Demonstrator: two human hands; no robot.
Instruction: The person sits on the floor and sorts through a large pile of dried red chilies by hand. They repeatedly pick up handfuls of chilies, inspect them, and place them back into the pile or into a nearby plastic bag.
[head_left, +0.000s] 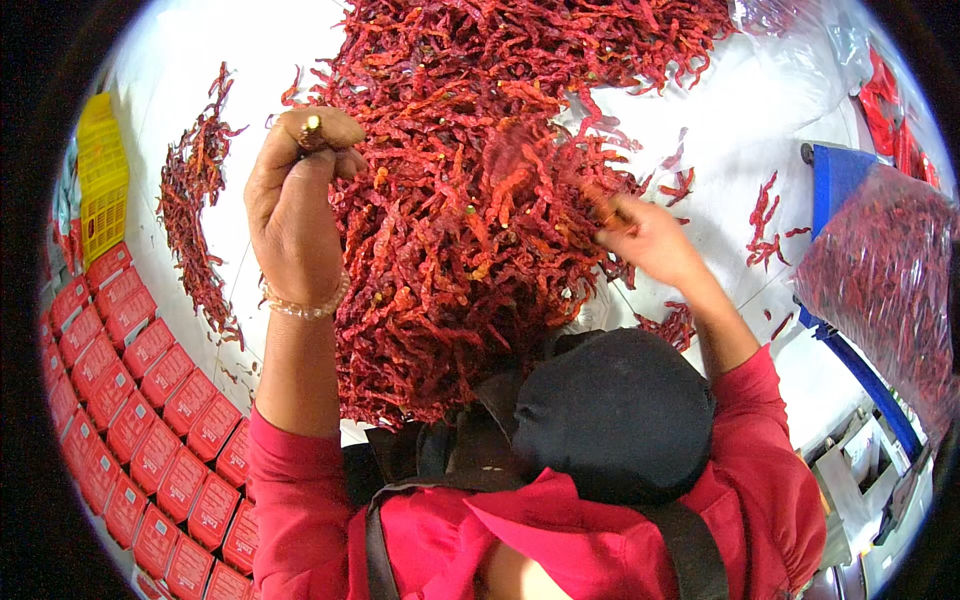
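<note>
A large heap of dried red chillies (450, 225) lies in front of me, reaching close to my knee. My left hand (296, 195), with a beaded bracelet on its wrist, is raised over the heap's left edge. Its fingers are curled around a small dark piece with a pale tip (312, 127); what the piece is cannot be made out. On the heap's right side, my right hand (649, 236) is blurred, with bent fingers close to the chillies. Whether it holds one is unclear.
Rows of red packages (150, 442) stand on the left, below a yellow plastic crate (103, 180). A narrow strip of chillies (195, 202) lies on the white floor. To the right are a clear plastic bag of chillies (885, 277), a blue frame (836, 176) and loose chillies (763, 225).
</note>
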